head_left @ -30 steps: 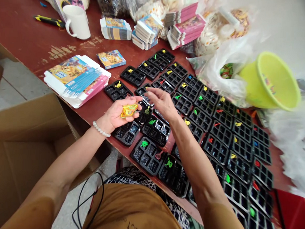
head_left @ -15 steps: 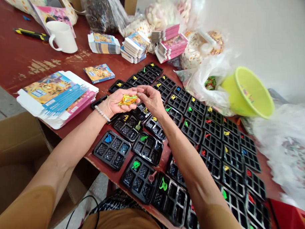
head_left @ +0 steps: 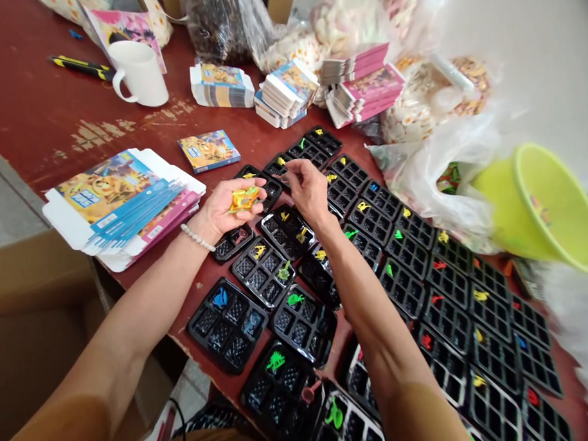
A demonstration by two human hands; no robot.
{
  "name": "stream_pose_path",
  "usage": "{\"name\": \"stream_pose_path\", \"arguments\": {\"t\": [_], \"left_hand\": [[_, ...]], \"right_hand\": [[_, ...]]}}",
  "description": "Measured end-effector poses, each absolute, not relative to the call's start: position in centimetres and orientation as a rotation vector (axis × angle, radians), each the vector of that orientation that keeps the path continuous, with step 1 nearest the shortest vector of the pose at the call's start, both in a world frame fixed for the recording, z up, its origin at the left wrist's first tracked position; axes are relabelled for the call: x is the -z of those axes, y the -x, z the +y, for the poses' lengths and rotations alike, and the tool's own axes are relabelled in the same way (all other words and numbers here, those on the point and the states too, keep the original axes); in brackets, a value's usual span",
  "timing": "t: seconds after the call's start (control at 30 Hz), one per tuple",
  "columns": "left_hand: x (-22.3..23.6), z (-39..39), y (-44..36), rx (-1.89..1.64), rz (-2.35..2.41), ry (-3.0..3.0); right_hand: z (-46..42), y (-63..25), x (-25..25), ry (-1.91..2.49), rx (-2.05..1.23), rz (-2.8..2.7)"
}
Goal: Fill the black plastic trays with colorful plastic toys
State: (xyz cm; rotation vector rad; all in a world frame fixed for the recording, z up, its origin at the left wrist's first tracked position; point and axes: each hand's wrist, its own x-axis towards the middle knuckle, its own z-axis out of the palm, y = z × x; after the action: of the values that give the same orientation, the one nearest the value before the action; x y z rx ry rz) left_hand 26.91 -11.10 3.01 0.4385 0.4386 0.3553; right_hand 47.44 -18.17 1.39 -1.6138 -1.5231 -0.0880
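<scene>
My left hand is palm up and cupped, carrying a small heap of yellow, orange and greenish plastic pieces. A beaded bracelet circles that wrist. To its right, my right hand reaches over the far trays with thumb and fingers pinched; whatever is between the fingertips is too small or hidden to make out. Beneath both hands lie rows of black compartment trays. Many have a small coloured figure in one compartment, such as a blue one and a green one. Some near trays also hold small spoon-like pieces.
Flattened printed boxes lie left on the red table, beside a single box. Behind are a white mug, a cutter knife, stacked boxes and plastic bags. A lime-green bucket tilts at right.
My right hand has moved away from the left palm and out over the far trays. The left hand stays cupped around the pieces. The view has shifted, moving the table contents rightward and down.
</scene>
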Motion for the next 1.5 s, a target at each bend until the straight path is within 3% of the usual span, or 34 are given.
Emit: {"name": "stream_pose_path", "arguments": {"t": [0.17, 0.33, 0.53, 1.0, 1.5], "left_hand": [[-2.9, -10.7, -26.8, -0.384, 0.457, -0.412], [-2.5, -10.7, -27.2, -0.363, 0.454, -0.387], [-2.0, -10.9, -27.8, -0.373, 0.433, -0.373], [-2.1, -11.2, -27.9, -0.392, 0.411, -0.359], [-2.1, -11.2, -27.6, -0.36, 0.427, -0.375]], "right_hand": [[-16.7, -48.1, -1.7, 1.74, 0.015, -1.769], [-18.6, -45.2, -3.2, 1.587, -0.078, -1.72], [-18.9, -43.1, -4.3, 1.492, -0.101, -2.135], [-18.3, -43.8, -4.3, 1.404, -0.285, -2.082], [-18.2, -44.0, -4.2, 1.415, -0.646, -1.446]]}}
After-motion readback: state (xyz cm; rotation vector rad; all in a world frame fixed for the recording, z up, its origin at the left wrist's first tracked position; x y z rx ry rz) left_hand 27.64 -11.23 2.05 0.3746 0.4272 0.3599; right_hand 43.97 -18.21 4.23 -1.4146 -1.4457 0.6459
